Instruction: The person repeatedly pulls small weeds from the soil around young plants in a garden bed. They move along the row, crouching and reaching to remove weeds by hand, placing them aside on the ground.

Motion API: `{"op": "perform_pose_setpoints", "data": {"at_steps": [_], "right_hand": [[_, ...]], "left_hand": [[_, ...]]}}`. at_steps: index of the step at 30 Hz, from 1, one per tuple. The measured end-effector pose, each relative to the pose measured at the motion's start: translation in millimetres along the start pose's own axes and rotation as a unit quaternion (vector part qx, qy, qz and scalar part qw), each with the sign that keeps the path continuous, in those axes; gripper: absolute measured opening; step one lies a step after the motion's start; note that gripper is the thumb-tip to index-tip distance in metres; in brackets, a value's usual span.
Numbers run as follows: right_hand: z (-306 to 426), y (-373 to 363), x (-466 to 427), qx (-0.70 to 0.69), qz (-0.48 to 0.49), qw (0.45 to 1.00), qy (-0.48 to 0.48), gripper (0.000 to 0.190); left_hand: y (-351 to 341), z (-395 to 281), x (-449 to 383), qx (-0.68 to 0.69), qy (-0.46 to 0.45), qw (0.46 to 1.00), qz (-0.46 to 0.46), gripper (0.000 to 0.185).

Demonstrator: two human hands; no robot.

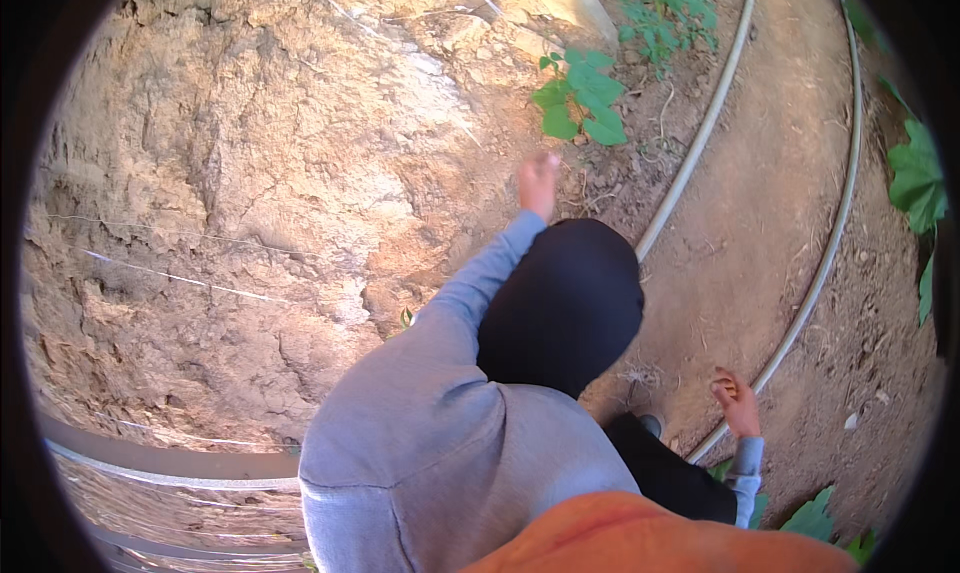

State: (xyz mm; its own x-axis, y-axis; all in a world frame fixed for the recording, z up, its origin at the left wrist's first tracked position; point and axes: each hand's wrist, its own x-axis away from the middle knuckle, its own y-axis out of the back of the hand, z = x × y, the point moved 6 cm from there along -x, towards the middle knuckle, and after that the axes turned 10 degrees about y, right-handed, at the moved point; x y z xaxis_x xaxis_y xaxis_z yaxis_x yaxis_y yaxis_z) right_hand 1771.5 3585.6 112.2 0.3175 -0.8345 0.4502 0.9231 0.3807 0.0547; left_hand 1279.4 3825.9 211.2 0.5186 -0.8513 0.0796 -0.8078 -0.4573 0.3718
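My left hand (538, 181) is stretched forward over the soil, just below a young broad-leaved plant (581, 96). It is blurred, and whether its fingers hold anything cannot be made out. Its grey sleeve runs along my bent knee (562, 303) in black cloth. On the other side, my right hand (736, 403) hangs with curled fingers over the ground, beside a long pale hose (814, 288). The inside of its grip is too small to see clearly. Neither hand appears to touch the plant.
A rough earthen bank (225, 160) rises along the left, crossed by thin pale strings (184, 276). A second hose (705, 130) runs along the dirt path (780, 145). Another leafy plant (664, 14) grows beyond the first. Large leaves (919, 175) edge the right side.
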Motion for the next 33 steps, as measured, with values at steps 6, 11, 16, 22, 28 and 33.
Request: {"op": "perform_pose_setpoints", "data": {"at_steps": [6,11,16,22,28,33], "right_hand": [[73,52,-7,0.107,-0.045,0.993,-0.019,0.038],[174,40,-49,0.230,0.034,0.972,-0.031,0.036],[358,-32,-174,0.490,0.082,0.854,0.153,0.032],[487,-192,-281,0.195,0.106,0.832,0.508,0.074],[442,-191,-298,-0.176,0.209,0.884,0.380,0.058],[386,-167,-331,-0.352,0.196,0.853,0.332,0.029]], "left_hand": [[172,-121,-226,-0.150,-0.010,0.898,-0.414,0.095],[270,-129,-380,-0.037,-0.006,0.934,-0.356,0.099],[95,-119,-321,0.468,-0.003,0.850,0.243,0.047],[-17,-93,-56,0.451,0.093,0.828,0.320,0.050],[-6,-19,-80,0.151,0.129,0.928,0.314,0.029],[-7,-7,-170,-0.288,-0.232,0.928,0.032,0.040]]}}
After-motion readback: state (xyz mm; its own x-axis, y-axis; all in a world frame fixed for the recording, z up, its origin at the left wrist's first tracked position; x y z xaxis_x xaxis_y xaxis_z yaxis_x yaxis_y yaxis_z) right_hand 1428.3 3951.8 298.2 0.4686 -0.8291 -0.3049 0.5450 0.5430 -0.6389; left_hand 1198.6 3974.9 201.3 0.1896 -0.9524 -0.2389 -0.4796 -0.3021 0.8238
